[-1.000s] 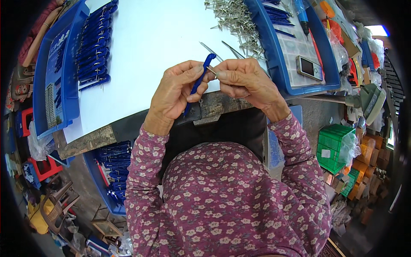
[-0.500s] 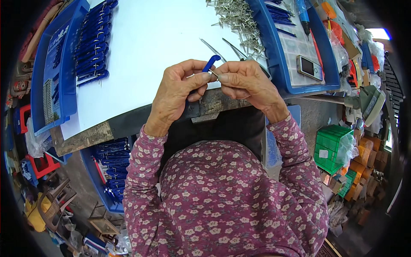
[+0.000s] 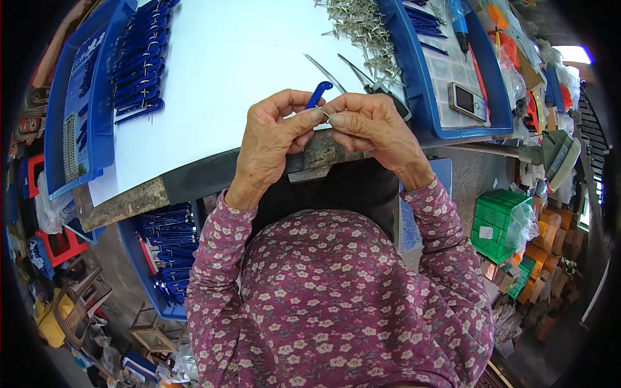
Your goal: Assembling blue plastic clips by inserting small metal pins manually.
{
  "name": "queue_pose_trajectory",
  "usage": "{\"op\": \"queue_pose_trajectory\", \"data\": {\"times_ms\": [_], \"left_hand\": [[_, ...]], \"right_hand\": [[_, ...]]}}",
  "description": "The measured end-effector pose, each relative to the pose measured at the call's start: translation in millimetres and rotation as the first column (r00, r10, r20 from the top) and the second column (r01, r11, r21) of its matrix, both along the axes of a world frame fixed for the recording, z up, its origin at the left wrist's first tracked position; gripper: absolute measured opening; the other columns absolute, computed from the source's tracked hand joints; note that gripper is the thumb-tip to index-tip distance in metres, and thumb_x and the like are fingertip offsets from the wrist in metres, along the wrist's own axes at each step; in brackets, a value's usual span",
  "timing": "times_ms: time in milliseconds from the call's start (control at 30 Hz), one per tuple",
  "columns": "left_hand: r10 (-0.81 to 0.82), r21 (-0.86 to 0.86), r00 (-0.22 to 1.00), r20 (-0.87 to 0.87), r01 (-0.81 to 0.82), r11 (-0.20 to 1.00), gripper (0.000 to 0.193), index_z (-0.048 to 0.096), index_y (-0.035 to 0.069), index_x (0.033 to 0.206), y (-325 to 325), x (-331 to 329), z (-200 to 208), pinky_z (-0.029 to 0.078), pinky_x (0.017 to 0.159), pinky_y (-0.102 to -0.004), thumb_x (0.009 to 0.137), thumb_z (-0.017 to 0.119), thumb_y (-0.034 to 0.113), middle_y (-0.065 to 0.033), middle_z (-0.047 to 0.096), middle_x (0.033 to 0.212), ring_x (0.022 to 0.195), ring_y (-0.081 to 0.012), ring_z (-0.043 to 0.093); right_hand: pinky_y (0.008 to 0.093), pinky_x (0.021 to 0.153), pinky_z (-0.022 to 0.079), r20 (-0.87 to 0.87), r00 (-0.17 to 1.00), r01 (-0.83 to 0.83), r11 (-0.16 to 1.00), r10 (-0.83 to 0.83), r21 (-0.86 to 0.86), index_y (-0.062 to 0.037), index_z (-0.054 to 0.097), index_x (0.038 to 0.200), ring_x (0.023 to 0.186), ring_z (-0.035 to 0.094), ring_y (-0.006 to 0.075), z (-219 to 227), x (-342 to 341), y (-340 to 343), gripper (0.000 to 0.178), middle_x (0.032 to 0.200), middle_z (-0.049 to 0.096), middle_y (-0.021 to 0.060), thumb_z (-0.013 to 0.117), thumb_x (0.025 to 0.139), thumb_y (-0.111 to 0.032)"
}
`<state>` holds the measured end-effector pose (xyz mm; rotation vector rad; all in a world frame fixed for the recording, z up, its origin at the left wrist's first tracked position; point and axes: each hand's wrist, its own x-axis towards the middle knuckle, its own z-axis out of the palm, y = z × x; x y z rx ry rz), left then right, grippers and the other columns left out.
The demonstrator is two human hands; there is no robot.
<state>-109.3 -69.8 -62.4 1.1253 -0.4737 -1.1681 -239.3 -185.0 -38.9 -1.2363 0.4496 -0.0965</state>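
Observation:
My left hand (image 3: 272, 136) pinches a blue plastic piece with a hooked end (image 3: 319, 94) between thumb and fingers, above the front edge of the table. Thumb and forefinger of my right hand (image 3: 375, 126) close on a thin metal pin (image 3: 326, 116), which meets the blue piece at my left thumb tip. My fingers hide the lower part of the blue piece. Beyond my right hand lies a heap of T-shaped metal pins (image 3: 365, 32) on the white sheet (image 3: 239, 64). Similar blue pieces (image 3: 139, 68) lie in a row at the left.
Blue trays flank the sheet: a left one (image 3: 100, 129) and a right one (image 3: 424, 107) holding a mobile phone (image 3: 467, 101). A tool with two slim arms (image 3: 349, 68) lies by my right hand. Below the table, another tray (image 3: 139, 258) holds blue pieces. A green crate (image 3: 498, 226) stands right.
The pin between my hands has tilted slightly, and my right fingers have shifted a little on it. The blue piece stays in my left hand.

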Motion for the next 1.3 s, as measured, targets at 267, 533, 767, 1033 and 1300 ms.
{"op": "queue_pose_trajectory", "data": {"times_ms": [267, 533, 767, 1033, 1300], "left_hand": [[0.027, -0.058, 0.994, -0.106, -0.033, 0.998, 0.017, 0.059, -0.004, 0.092, 3.2, -4.1, -8.6, 0.025, 0.038, -0.0142, 0.083, 0.060, 0.010, 0.0006, 0.052, 0.063, 0.046, -0.0019, 0.040], [-0.026, -0.127, 0.971, -0.238, -0.004, 0.992, 0.019, 0.058, -0.005, 0.093, 3.9, -2.3, -12.3, 0.025, 0.037, -0.0150, 0.087, 0.054, 0.012, 0.0004, 0.049, 0.058, 0.045, -0.0029, 0.037], [-0.021, -0.093, 0.983, -0.184, 0.004, 0.996, 0.019, 0.059, -0.005, 0.095, 4.3, -2.2, -12.4, 0.025, 0.037, -0.0145, 0.086, 0.056, 0.011, 0.0004, 0.051, 0.060, 0.046, -0.0026, 0.039], [-0.041, -0.059, 0.991, -0.126, 0.034, 0.998, 0.019, 0.059, -0.004, 0.096, 3.1, -3.0, -12.4, 0.027, 0.038, -0.0137, 0.085, 0.058, 0.011, -0.0002, 0.054, 0.063, 0.047, -0.0020, 0.043], [-0.025, -0.032, 1.000, -0.019, 0.024, 0.999, 0.017, 0.059, -0.004, 0.096, 2.1, -5.6, -10.4, 0.027, 0.039, -0.0133, 0.084, 0.058, 0.009, 0.0012, 0.053, 0.061, 0.047, -0.0014, 0.042]], "right_hand": [[0.0152, 0.037, 0.020, -0.027, 0.999, 0.032, 0.986, -0.036, -0.161, 0.0033, 0.057, 0.094, 0.041, 0.032, 0.0001, 7.1, 1.2, 6.8, 0.029, 0.055, 0.049, -0.0003, 0.057, 0.086, -0.024], [0.0154, 0.036, 0.019, -0.017, 0.998, 0.059, 0.998, -0.059, -0.021, 0.0042, 0.056, 0.095, 0.038, 0.030, -0.0003, 8.5, 4.4, 7.3, 0.029, 0.055, 0.049, 0.0003, 0.056, 0.086, -0.023], [0.0159, 0.036, 0.019, -0.085, 0.996, 0.020, 0.999, -0.024, -0.044, 0.0040, 0.057, 0.093, 0.038, 0.030, -0.0003, 6.3, 4.5, 2.9, 0.027, 0.054, 0.048, -0.0005, 0.057, 0.085, -0.022], [0.0162, 0.036, 0.019, -0.073, 0.997, 0.015, 0.999, -0.018, -0.031, 0.0043, 0.057, 0.092, 0.039, 0.031, 0.0001, 4.5, 1.5, 0.3, 0.026, 0.054, 0.047, -0.0013, 0.058, 0.084, -0.021], [0.0155, 0.037, 0.020, -0.048, 0.999, 0.012, 0.999, -0.014, -0.042, 0.0035, 0.058, 0.091, 0.041, 0.033, 0.0003, -1.6, -2.6, 0.2, 0.026, 0.055, 0.048, -0.0015, 0.059, 0.084, -0.021]]}}
